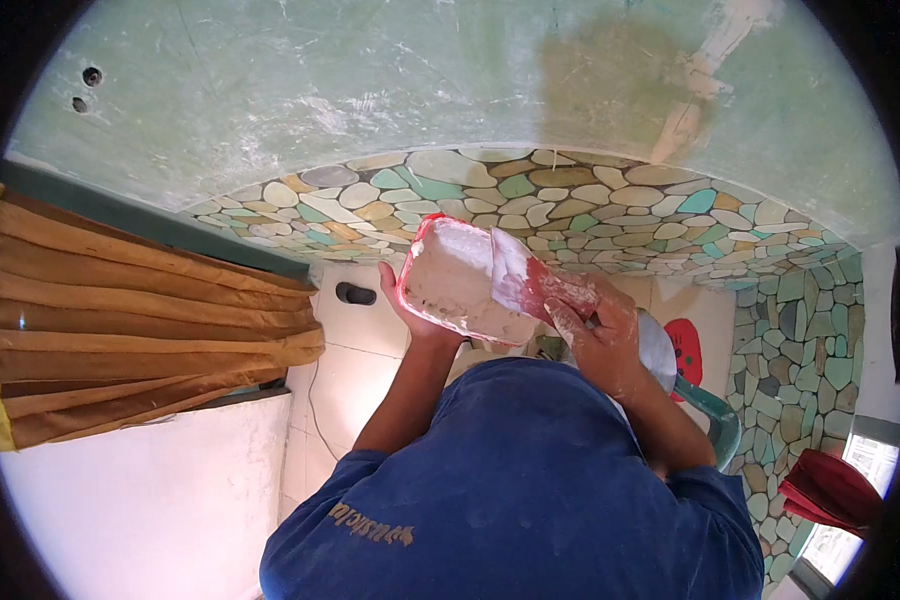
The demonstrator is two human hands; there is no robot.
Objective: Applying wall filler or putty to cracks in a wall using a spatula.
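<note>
Both bare forearms rise from the lower edge out of short blue sleeves, elbows bent, hands raised near each other in mid-frame. Left hand (pixel 410 305) is palm-up and cupped, thumb pointing up along the left side, fingers curled underneath and mostly hidden, supporting a load. Left forearm is straight and clean, running down-left to the sleeve. Right hand (pixel 602 335) is closed in a fist-like grip, knuckles toward the camera, smeared with white paste. Right wrist is bent inward; right forearm angles down-right, partly dusted white.
</note>
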